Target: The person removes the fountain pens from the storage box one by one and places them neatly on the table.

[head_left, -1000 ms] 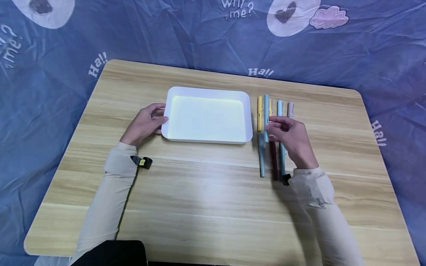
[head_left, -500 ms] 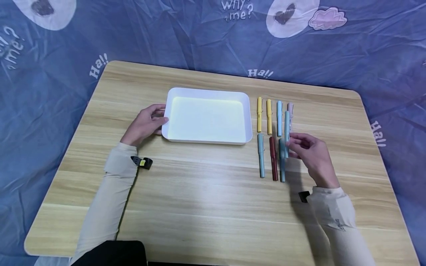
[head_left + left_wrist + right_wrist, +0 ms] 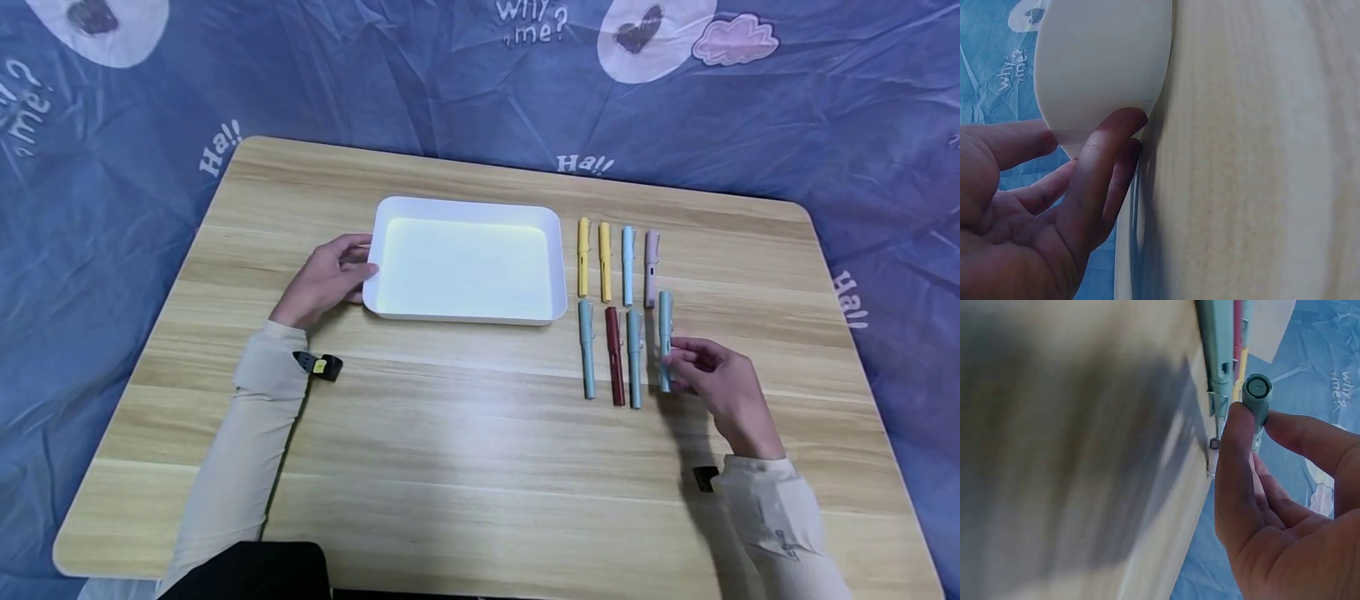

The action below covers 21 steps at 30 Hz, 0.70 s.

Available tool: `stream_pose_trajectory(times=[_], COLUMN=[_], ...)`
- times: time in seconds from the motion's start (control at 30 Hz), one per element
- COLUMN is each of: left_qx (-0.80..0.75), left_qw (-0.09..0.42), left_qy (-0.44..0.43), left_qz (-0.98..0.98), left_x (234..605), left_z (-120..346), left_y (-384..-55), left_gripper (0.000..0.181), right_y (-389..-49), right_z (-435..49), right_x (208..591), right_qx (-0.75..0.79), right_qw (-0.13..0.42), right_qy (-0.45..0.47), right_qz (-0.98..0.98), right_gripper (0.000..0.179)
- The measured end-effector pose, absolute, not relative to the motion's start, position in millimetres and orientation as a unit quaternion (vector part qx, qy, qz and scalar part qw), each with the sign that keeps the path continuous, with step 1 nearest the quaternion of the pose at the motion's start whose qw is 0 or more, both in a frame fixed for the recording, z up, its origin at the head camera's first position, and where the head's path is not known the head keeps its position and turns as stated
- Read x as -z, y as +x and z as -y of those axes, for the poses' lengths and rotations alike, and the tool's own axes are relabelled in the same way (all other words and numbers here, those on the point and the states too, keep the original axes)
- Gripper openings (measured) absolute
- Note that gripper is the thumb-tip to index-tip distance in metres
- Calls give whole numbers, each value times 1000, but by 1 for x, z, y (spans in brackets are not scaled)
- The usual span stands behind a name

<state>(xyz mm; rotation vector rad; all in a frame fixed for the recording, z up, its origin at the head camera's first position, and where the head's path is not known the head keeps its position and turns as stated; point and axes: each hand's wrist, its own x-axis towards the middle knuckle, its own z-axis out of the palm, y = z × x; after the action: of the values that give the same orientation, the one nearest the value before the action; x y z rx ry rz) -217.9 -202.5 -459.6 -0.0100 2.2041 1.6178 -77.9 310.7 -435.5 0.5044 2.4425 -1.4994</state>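
At its left end, a shallow white tray (image 3: pixel 465 271) is gripped by my left hand (image 3: pixel 321 282). In the left wrist view the thumb and fingers pinch the tray's corner (image 3: pixel 1107 69). My right hand (image 3: pixel 726 387) pinches a teal pen (image 3: pixel 665 321) between thumb and fingers, at the right end of the nearer row of pens. The right wrist view shows this pen's round end (image 3: pixel 1257 387) raised above the table. Beside it in that row lie a blue-teal pen (image 3: pixel 635 358), a dark red pen (image 3: pixel 615 357) and another blue-teal pen (image 3: pixel 587 350).
Behind the nearer row, two yellow pens (image 3: pixel 583 258), a light blue pen (image 3: pixel 628 267) and a lilac pen (image 3: pixel 651 268) lie side by side, right of the tray. The wooden table (image 3: pixel 450 467) backs onto a blue printed cloth (image 3: pixel 420 75).
My right hand has carried the teal pen rightward and nearer, from over the yellow pens, past the other pens, to the nearer row's right end. The left hand and tray stay put.
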Motion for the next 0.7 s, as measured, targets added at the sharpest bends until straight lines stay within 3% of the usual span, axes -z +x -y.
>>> stream_pose_trajectory(times=[0.23,0.7], left_qx=[-579,-584], left_qw=[202,200], left_qy=[-4,-7], left_qz=[-790,-787], left_x=[459,459], left_z=[202,202], left_y=[-218,-217], left_gripper=[58,59], right_y=[-64,-57], right_z=[-313,-304], right_x=[447,450], right_qx=[477,377], right_qw=[127,81], right_qy=[168,151], right_qz=[-853,-910], right_gripper=[50,39])
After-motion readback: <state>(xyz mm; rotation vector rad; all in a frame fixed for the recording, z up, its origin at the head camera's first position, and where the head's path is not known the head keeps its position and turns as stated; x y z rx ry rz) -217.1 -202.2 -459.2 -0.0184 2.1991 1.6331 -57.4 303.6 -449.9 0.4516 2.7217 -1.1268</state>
